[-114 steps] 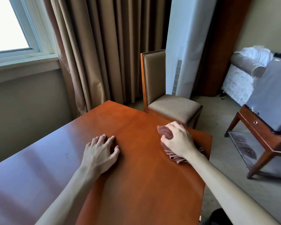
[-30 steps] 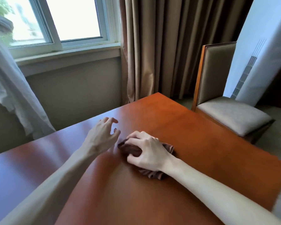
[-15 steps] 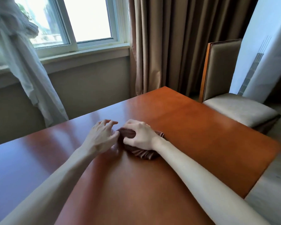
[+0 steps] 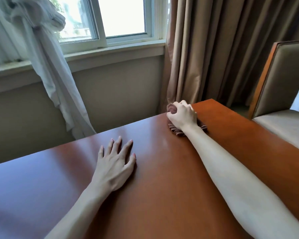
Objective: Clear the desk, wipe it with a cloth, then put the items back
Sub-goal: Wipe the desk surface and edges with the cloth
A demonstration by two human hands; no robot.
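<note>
Desk: the glossy reddish-brown wooden desk top (image 4: 162, 187) fills the lower part of the head view, and no items lie on the part that shows.
Cloth: the crumpled dark brown-maroon wiping cloth (image 4: 177, 131) sits at the far edge of the desk, near its far right corner, bunched under a hand – a fold pokes out past the knuckles and ribbed pleats trail back toward the wrist.
Right hand: the right hand (image 4: 182, 116) lies on top of the cloth with its fingers curled down round it, gripping it and pressing it to the wood; the arm is stretched nearly straight.
Left hand: the left hand (image 4: 115, 165) rests flat on the desk, fingers spread and straight, holding nothing, well apart from the cloth and nearer the body.
Step in hand: wiping, by my judgement – clearing looks done and putting back is not yet begun.
Key relation: the cloth is at the limit of the right arm's reach, with the unwiped-looking stretch of desk lying to its left and back toward the person, so the next stroke probably has to pull inward or sweep leftward along the far edge.
Surroundings: a white-framed window (image 4: 110, 19), a tied white sheer curtain (image 4: 47, 66), a tan pleated drape (image 4: 223, 49) and a wood-framed beige upholstered chair (image 4: 283, 80) stand beyond the desk.
</note>
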